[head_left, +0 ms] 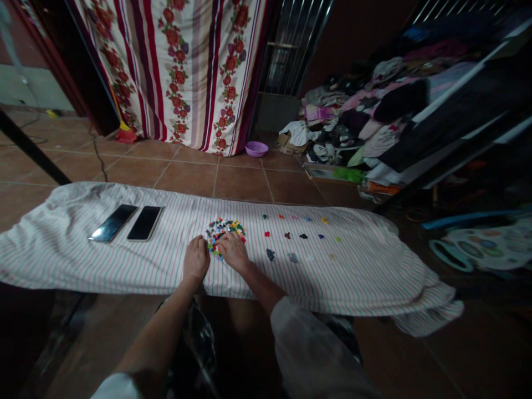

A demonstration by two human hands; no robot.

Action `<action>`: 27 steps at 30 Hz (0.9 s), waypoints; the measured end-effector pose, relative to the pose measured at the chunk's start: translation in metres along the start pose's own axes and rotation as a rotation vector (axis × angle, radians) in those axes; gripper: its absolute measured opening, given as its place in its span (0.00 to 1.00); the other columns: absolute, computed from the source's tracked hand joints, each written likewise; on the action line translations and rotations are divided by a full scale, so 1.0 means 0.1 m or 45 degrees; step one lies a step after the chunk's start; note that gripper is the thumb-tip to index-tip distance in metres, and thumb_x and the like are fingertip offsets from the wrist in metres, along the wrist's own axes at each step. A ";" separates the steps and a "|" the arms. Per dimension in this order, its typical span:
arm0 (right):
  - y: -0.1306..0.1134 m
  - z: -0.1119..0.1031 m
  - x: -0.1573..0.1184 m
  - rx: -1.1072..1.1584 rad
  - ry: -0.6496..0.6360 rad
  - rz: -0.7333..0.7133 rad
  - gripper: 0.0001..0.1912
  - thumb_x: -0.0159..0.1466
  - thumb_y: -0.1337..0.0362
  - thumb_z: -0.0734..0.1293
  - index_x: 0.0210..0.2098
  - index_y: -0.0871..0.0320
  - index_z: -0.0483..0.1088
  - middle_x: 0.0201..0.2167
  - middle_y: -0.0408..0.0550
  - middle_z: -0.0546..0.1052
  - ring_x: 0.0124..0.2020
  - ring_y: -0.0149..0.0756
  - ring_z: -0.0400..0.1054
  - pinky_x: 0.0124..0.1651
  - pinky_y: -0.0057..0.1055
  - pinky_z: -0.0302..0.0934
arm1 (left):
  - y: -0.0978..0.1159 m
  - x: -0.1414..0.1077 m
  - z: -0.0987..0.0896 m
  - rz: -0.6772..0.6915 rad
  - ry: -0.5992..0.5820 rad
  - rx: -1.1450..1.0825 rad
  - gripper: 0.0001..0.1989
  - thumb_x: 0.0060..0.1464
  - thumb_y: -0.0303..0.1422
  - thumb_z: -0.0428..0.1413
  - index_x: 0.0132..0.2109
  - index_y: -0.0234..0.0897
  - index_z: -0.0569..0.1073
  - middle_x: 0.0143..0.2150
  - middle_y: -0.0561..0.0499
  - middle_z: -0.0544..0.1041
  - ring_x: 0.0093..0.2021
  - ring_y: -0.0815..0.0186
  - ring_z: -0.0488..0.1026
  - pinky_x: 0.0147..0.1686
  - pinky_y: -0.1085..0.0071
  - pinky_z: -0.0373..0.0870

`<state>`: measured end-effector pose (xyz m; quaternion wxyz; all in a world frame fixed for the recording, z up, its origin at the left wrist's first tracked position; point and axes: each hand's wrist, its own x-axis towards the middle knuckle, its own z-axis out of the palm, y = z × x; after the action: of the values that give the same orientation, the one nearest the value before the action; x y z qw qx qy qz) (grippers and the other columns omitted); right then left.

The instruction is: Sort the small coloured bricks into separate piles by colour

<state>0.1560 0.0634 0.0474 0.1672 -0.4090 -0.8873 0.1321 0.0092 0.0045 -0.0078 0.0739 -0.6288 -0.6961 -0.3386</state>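
A mixed pile of small colourful pieces (220, 224), like beads or tiny bricks, lies mid-table on the striped cloth (178, 271). My right hand (233, 250) reaches over the pile, its fingers bent together among the pieces; whatever they pinch is too small to make out. Beside the pile's left edge rests my left hand (197, 258), fingers curled down with their tips hidden. To the right, small single-colour groups sit in rough rows, among them a red group (266, 234), a brown group (287, 235), a dark grey group (270, 254) and a yellow group (325, 220).
On the cloth's left side lie a tablet-like device (113, 223) and a phone (144, 223). Beyond the table are a floral curtain (178, 72), a purple basin (256, 148) and a broom (125, 133). Heaped clothes (353, 122) fill the back right, near a patterned chair (490, 246).
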 end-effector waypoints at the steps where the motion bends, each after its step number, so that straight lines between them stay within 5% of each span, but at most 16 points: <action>1: -0.01 0.00 0.02 -0.010 -0.008 0.013 0.13 0.67 0.67 0.63 0.42 0.50 0.79 0.41 0.49 0.75 0.48 0.42 0.61 0.53 0.36 0.57 | 0.00 0.00 0.00 -0.004 -0.004 -0.001 0.11 0.62 0.28 0.42 0.44 0.36 0.68 0.49 0.38 0.73 0.51 0.56 0.70 0.52 0.54 0.68; 13: -0.10 -0.01 0.39 -0.052 -0.039 0.077 0.14 0.69 0.67 0.61 0.46 0.54 0.78 0.42 0.52 0.76 0.48 0.42 0.62 0.54 0.35 0.54 | 0.03 0.01 -0.02 0.015 -0.055 0.086 0.12 0.62 0.27 0.42 0.43 0.33 0.70 0.49 0.37 0.73 0.52 0.55 0.69 0.53 0.56 0.68; 27: -0.17 0.14 0.71 -0.144 -0.090 0.148 0.14 0.69 0.65 0.61 0.36 0.57 0.79 0.39 0.57 0.77 0.45 0.44 0.65 0.48 0.36 0.56 | 0.07 0.01 -0.03 -0.021 -0.073 0.050 0.12 0.62 0.27 0.42 0.44 0.36 0.69 0.50 0.38 0.73 0.52 0.55 0.68 0.51 0.55 0.67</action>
<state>0.0953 0.1065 0.0543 0.1045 -0.4638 -0.8734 0.1055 0.0145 0.0038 -0.0027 0.0634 -0.6310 -0.7094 -0.3073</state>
